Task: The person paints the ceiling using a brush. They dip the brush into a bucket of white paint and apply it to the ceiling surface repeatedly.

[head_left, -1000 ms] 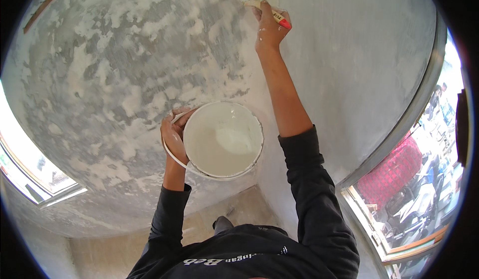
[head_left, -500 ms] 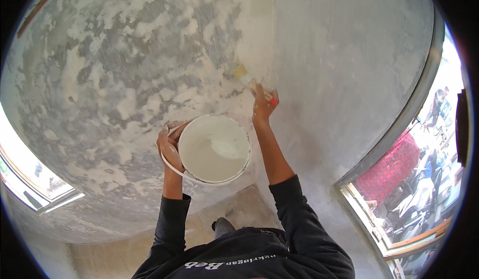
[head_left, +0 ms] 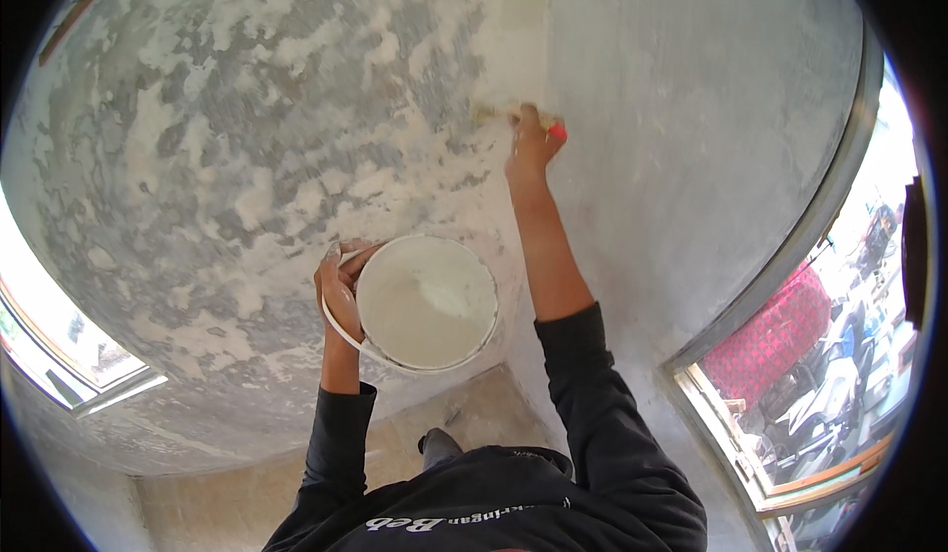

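Observation:
My left hand (head_left: 341,280) grips a white bucket (head_left: 428,300) at its left side, with the white handle looped over the wrist. Pale, whitish liquid lies inside the bucket. Higher up and to the right, my right hand (head_left: 534,142) is closed round a paintbrush (head_left: 494,114) with a red handle end. Its bristles point left against the patchy grey and white wall (head_left: 296,108), close to the corner; motion blurs them. Whether they touch the wall is hard to tell.
A smoother grey wall (head_left: 681,127) meets the patchy one at a corner. Windows stand open to daylight at the left (head_left: 69,345) and the right (head_left: 780,424). Beyond the right window are a red patterned cloth (head_left: 775,335) and parked motorbikes. Bare floor (head_left: 227,512) lies below.
My right hand has moved up and slightly right along the wall with the paintbrush, which has turned from slanted to nearly level. The left hand and bucket have hardly shifted.

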The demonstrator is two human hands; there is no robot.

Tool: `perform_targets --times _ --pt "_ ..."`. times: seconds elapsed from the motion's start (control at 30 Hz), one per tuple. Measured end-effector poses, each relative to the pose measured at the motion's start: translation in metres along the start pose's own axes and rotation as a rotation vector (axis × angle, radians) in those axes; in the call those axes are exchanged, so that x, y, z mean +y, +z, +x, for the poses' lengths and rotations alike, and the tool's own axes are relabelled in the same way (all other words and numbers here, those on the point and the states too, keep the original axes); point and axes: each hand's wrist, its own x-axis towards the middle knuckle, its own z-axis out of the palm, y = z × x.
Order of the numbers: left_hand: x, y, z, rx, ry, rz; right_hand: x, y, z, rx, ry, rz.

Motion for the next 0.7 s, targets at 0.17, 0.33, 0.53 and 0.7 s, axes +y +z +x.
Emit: perform_targets --times 0.17,0.33,0.53,0.7 --pt "0.000 -0.003 0.002 0.014 0.028 0.041 -0.043 0.087 0.035 -0.075 -0.056 0.124" --pt "0.003 -0.007 0.005 -0.025 0.060 0.089 -0.080 0.131 0.043 -0.111 -0.093 0.265" --pt "0.002 0.001 0.005 -0.008 0.043 0.063 -0.040 0.089 0.045 -0.127 -0.094 0.112" --pt "-0.005 -0.007 0.008 -0.028 0.028 0.049 0.032 -0.027 -0.010 -0.058 -0.120 -0.069"
